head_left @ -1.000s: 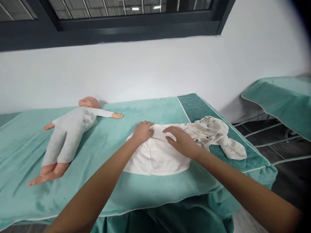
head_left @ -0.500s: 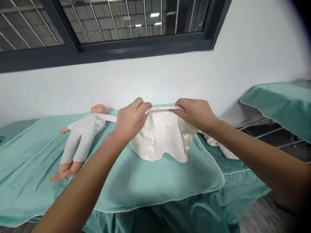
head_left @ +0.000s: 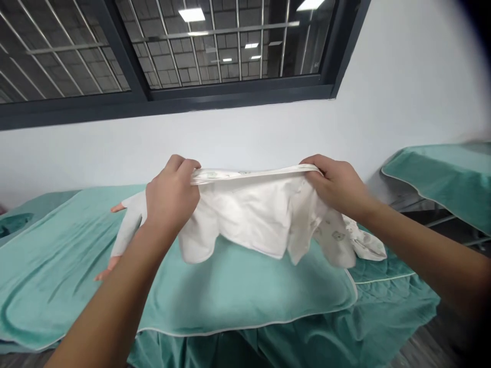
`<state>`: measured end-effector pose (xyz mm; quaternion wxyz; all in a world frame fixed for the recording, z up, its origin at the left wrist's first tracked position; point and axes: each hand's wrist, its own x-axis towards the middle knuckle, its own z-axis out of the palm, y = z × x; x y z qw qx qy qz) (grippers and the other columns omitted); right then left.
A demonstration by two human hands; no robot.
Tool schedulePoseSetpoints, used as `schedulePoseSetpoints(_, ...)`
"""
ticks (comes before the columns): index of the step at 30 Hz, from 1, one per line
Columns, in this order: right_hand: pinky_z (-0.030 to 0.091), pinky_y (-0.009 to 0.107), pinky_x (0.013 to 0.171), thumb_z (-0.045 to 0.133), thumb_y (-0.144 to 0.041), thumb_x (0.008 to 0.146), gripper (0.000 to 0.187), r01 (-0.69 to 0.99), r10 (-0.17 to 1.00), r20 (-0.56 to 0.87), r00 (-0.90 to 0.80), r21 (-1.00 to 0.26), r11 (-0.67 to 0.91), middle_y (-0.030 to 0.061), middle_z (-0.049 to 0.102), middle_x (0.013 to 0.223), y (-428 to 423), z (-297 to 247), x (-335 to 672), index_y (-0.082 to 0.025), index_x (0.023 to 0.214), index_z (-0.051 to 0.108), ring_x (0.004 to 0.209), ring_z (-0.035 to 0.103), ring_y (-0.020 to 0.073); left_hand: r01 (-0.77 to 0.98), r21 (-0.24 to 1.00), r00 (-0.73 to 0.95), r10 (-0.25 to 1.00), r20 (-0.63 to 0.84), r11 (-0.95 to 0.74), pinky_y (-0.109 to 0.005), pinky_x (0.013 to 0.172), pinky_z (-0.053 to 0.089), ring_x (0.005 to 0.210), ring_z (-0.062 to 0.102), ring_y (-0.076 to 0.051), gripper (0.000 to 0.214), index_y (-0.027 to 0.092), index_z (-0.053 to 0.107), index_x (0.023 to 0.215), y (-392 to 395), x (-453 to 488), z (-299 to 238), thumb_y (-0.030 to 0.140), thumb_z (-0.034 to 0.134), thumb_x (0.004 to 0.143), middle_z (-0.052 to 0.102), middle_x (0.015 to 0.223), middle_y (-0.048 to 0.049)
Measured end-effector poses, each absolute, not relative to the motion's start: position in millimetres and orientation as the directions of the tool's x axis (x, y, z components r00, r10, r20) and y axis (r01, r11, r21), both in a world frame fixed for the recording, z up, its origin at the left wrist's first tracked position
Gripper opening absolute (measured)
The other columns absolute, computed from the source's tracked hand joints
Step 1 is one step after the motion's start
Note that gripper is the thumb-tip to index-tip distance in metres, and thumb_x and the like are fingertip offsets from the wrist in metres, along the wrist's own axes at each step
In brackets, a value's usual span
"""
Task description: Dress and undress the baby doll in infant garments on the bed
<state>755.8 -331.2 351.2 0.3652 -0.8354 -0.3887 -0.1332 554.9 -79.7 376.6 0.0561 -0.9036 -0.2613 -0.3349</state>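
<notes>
I see the teal-covered bed (head_left: 238,301) spread out below me. Above it hangs the white baby garment (head_left: 249,214), stretched level in the air, its printed end trailing onto the cover at right. The doll (head_left: 128,230) lies partly hidden behind my left arm. My left hand (head_left: 171,197) and right hand (head_left: 337,184) each pinch closed on the garment's top edge.

**White baby garment stretched in the air**

The baby garment (head_left: 249,214) is soft white cloth with a small pale print showing on its right part. It hangs spread wide — its top edge pulled taut between the left hand (head_left: 171,194) and the right hand (head_left: 337,184) — with wavy lower folds dangling above the teal-covered table (head_left: 230,301). Its right end droops toward the table's right edge.
</notes>
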Motion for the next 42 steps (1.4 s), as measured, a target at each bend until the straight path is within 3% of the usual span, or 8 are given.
schedulePoseSetpoints(5,0.046,0.028,0.065,0.053,-0.039,0.089,0.025,0.664,0.586,0.361,0.726,-0.589,-0.46,0.0033,0.072,0.097,-356.6,325.1,772.7,-0.026,0.102,0.071,0.082,0.064,0.0205,0.537,0.255,0.718,0.594,0.363,-0.804,-0.03,0.073,0.047,0.091,0.065,-0.023,0.036,0.03,0.065,0.111,-59.4,534.3,354.4,0.022,0.041,0.086,0.072,0.1,-0.0007)
schedulePoseSetpoints(9,0.046,0.028,0.064,0.059,-0.049,0.087,0.028,0.649,0.662,0.249,0.706,-0.6,-0.467,0.003,0.072,0.094,-363.4,311.9,793.6,-0.025,0.095,0.071,0.08,0.064,0.0198,0.603,0.14,0.77,0.619,0.156,-0.786,-0.03,0.07,0.046,0.085,0.067,-0.025,0.038,0.031,0.067,0.114,-48.1,533.0,335.5,0.036,0.036,0.092,0.074,0.093,-0.003)
schedulePoseSetpoints(16,0.046,0.026,0.074,0.049,-0.048,0.092,0.032,0.704,0.724,0.172,0.669,-0.458,-0.542,0.0029,0.072,0.102,-300.1,270.2,836.5,-0.023,0.095,0.069,0.091,0.065,0.0195,0.511,0.158,0.855,0.519,0.009,-0.845,-0.035,0.091,0.048,0.109,0.065,-0.027,0.047,0.03,0.067,0.118,-19.7,579.6,305.6,0.051,0.033,0.094,0.072,0.12,-0.0053)
schedulePoseSetpoints(20,0.046,0.032,0.082,0.047,-0.038,0.094,0.03,0.676,0.668,0.168,0.725,-0.361,-0.643,0.0098,0.072,0.106,-255.6,221.2,844.7,-0.021,0.11,0.067,0.099,0.064,0.0251,0.681,0.099,0.732,0.678,-0.07,-0.725,-0.042,0.09,0.05,0.11,0.065,-0.032,0.048,0.024,0.063,0.122,-5.1,603.2,266.4,0.052,0.037,0.093,0.069,0.122,-0.0128)
schedulePoseSetpoints(26,0.038,0.039,0.109,0.043,-0.016,0.093,0.035,0.858,0.782,0.355,0.512,-0.244,-0.451,0.0137,0.058,0.132,-226.8,158.6,808.8,-0.014,0.122,0.061,0.127,0.048,0.0262,0.458,0.233,0.84,0.503,0.203,-0.858,-0.037,0.102,0.046,0.119,0.059,-0.025,0.036,0.018,0.062,0.121,-15.9,613.2,198.8,0.031,0.04,0.095,0.063,0.127,-0.0119)
schedulePoseSetpoints(30,0.037,0.039,0.113,0.037,-0.014,0.095,0.037,0.889,0.839,0.324,0.436,-0.298,-0.347,0.0128,0.058,0.132,-216.2,137.3,775.9,-0.012,0.124,0.06,0.13,0.046,0.0248,0.303,0.347,0.916,0.372,0.149,-0.887,-0.033,0.103,0.046,0.113,0.062,-0.021,0.035,0.019,0.067,0.112,-31.3,629.7,173.1,0.019,0.037,0.095,0.069,0.117,-0.0071)
schedulePoseSetpoints(37,0.027,0.053,0.118,0.037,-0.036,0.099,0.05,0.745,0.706,0.245,0.665,-0.28,-0.605,0.016,0.043,0.152,-202.1,116.0,767.8,-0.009,0.14,0.047,0.142,0.033,0.0345,0.479,0.106,0.85,0.49,0.191,-0.872,-0.046,0.112,0.04,0.14,0.041,-0.03,0.046,0.017,0.054,0.137,-43.9,651.4,147.2,0.019,0.037,0.094,0.047,0.15,-0.0131)
schedulePoseSetpoints(42,0.032,0.059,0.109,0.036,-0.04,0.099,0.054,0.723,0.672,0.267,0.691,-0.227,-0.653,0.0174,0.046,0.149,-198.0,123.6,781.7,-0.015,0.146,0.041,0.133,0.041,0.0375,0.566,0.142,0.786,0.584,0.204,-0.812,-0.052,0.115,0.035,0.149,0.026,-0.034,0.062,0.019,0.03,0.155,-52.2,661.1,154.6,0.024,0.038,0.093,0.028,0.162,-0.0144)
